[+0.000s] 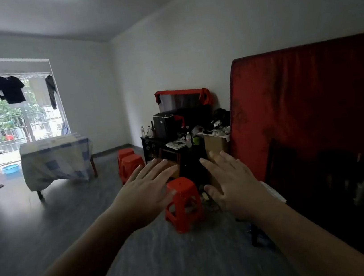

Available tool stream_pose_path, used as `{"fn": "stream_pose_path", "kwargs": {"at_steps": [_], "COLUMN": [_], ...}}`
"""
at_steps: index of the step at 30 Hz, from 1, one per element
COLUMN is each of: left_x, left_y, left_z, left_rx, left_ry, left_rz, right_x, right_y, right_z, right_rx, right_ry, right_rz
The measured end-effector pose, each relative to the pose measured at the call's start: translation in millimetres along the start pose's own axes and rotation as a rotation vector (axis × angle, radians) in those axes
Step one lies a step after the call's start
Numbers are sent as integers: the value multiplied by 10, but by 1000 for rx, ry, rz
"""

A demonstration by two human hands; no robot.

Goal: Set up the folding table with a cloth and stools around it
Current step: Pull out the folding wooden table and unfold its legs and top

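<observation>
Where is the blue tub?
In the head view, the blue tub sits on the floor at far left, by the window, just left of the cloth-covered table.

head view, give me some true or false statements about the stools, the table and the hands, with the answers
1. Both hands, left and right, are open and hold nothing. True.
2. The table by the window is bare. False: a blue and white checked cloth covers it.
3. The nearest red stool stands upright on the floor. True.
4. The other red stools are set around the table. False: they stand beside the dark cabinet, apart from the table.
5. Dark clothes hang at the window. True.
</observation>
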State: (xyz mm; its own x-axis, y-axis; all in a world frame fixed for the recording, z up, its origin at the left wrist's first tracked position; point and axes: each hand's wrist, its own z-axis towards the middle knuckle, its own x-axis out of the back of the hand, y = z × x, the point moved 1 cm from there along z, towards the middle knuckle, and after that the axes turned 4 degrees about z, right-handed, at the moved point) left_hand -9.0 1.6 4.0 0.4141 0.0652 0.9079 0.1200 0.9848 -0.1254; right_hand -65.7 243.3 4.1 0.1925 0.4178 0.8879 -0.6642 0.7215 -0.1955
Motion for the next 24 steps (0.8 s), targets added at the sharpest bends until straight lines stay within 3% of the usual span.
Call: {"fn": "stream_pose_path", "kwargs": {"at_steps": [10,16,24], "left_x": [-322,-657,-1043], "left_y": [-459,-1249,-2835], "left_z": [231,558,1369], "left_rx": [57,87,135], "left_ry": [-21,18,47], "left_rz": [17,39,42], "right_x": [-461,-947,-1660], "right_y": [45,-29,-407], "right_z": [627,1442,3064], "right_rx": [44,58,38], "right_ry": [-13,-11,-51], "right_rz": [46,66,118]}}
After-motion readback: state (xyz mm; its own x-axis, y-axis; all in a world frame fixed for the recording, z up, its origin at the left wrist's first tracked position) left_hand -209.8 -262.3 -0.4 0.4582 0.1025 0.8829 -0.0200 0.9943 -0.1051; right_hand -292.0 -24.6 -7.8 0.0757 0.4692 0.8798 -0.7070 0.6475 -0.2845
